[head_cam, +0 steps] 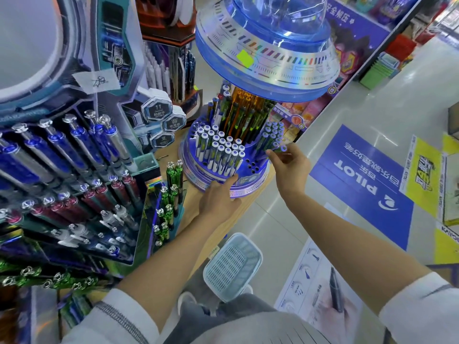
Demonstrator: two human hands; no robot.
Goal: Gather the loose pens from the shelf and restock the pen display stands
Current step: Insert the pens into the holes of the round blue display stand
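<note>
White sleeves [119, 316] extend forward. Flat left hand [218, 199] steadies the round blue plastic pen stand [248, 186]; right hand [290, 167] pinches a blue-capped pen [280, 148], likely for slotting

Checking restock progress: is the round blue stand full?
Not full: several empty holes show in the round blue stand beside the white-capped pens.

My left sleeve [119, 316], lower left of the frame, was white with a grey stitched seam; my right sleeve [422, 311], lower right, matched it. My left hand [218, 202] and right hand [290, 170] were bare. Grey trousers [238, 319] showed bottom centre.
</note>
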